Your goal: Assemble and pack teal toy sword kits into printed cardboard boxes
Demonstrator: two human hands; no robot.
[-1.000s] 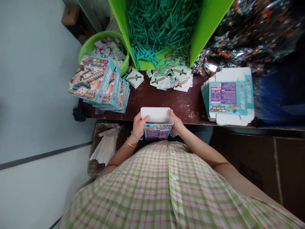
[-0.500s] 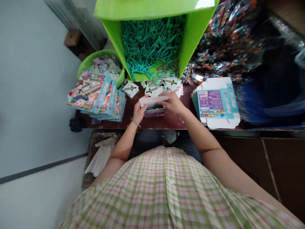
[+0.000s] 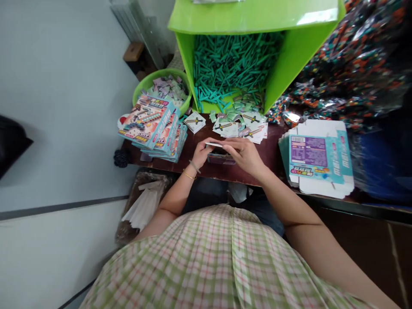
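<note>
A small printed carton (image 3: 221,159) stands at the table's front edge between my hands, its opening facing up and dark inside. My left hand (image 3: 202,153) grips the carton's left end, thumb on the near side. My right hand (image 3: 244,155) is closed at the right end, its fingers on the white top flap (image 3: 214,145), which is bent partly over the opening. What lies inside the carton cannot be made out. Just beyond it are instruction cards (image 3: 225,127) with a sword picture and small green packets (image 3: 233,113).
Finished-looking boxes (image 3: 148,120) are stacked at left before a green basin (image 3: 138,92) of small packets. A tilted green bin (image 3: 291,64) holds teal sticks (image 3: 231,64). Flat cartons (image 3: 322,156) are piled at right, with bags of coloured pieces (image 3: 347,64) behind.
The white flap, raised over the carton before, is now lower and flatter across the opening. My right hand has moved further over it. The whole view has shifted and tilted.
</note>
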